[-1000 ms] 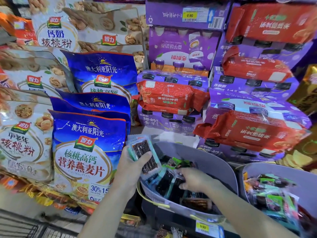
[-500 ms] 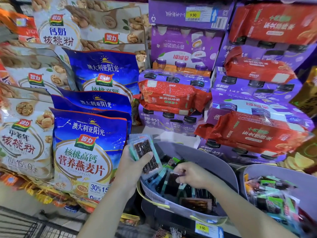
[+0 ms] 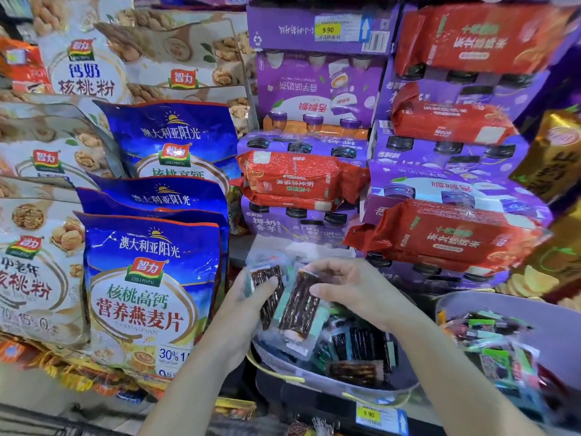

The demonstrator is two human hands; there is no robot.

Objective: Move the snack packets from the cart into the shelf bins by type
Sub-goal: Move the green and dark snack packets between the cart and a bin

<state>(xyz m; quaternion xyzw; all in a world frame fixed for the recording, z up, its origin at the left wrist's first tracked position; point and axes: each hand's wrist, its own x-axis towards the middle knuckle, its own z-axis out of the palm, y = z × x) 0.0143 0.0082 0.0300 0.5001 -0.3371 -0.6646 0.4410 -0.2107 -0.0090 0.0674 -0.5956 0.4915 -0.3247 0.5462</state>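
Grips a thin stack of packets (image 3: 265, 280) in the left hand (image 3: 243, 305), thumb laid across the top, probably to stop the slick wrappers sliding apart. Pinches one more packet (image 3: 298, 313) by its upper end in the right hand (image 3: 353, 287), touching it to the stack above the left rim of the grey bin (image 3: 361, 394), seemingly gathering like with like. Flat, glossy, clear-edged sachets with dark ridged strips inside; more heaped loose in the rounded, smooth-walled bin.

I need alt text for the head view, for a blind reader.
The left hand grips a small stack of dark snack packets and the right hand pinches another packet, above a grey shelf bin holding similar packets.
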